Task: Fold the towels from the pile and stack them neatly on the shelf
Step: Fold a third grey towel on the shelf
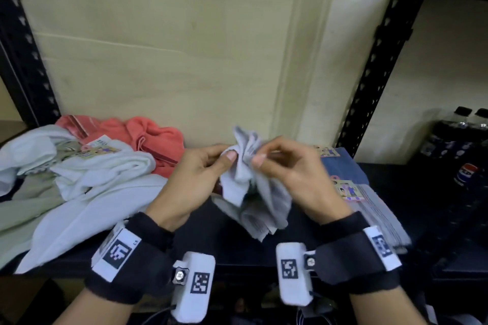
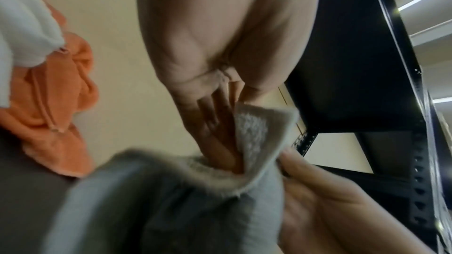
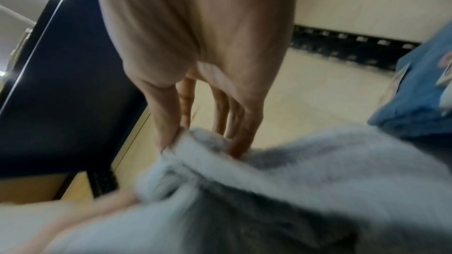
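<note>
A small pale grey terry towel (image 1: 253, 187) hangs bunched between both hands above the front of the dark shelf board (image 1: 412, 208). Its long axis runs roughly up and down: the gathered top edge points up toward the pale plywood back panel (image 1: 169, 55), and the loose lower corners trail down toward the person. The left hand (image 1: 195, 179) pinches the upper edge with thumb over curled fingers; in the left wrist view the fingers (image 2: 215, 123) lie tucked behind a turned-up fold of the grey towel (image 2: 257, 134). The right hand (image 1: 295, 174) pinches the same edge just beside it, thumb against forefinger, with the other fingers loosely curled; in the right wrist view its fingertips (image 3: 168, 138) press into the rim of the towel (image 3: 269, 171). The two hands are close together, their thumbs nearly meeting.

To the left lies the unfolded pile (image 1: 87, 174): one coral-orange towel (image 1: 155, 140) at the back against the panel, and several white and pale green cloths in front of it, too tangled to count exactly; one printed card tag (image 1: 97, 149) shows on top. To the right sit two folded towels, one blue (image 1: 348, 166) behind and one grey striped (image 1: 380, 214) in front, each bearing a card tag. Further right, past the black perforated upright (image 1: 375, 60), stand at least two dark cola bottles (image 1: 454, 140) with black caps.
</note>
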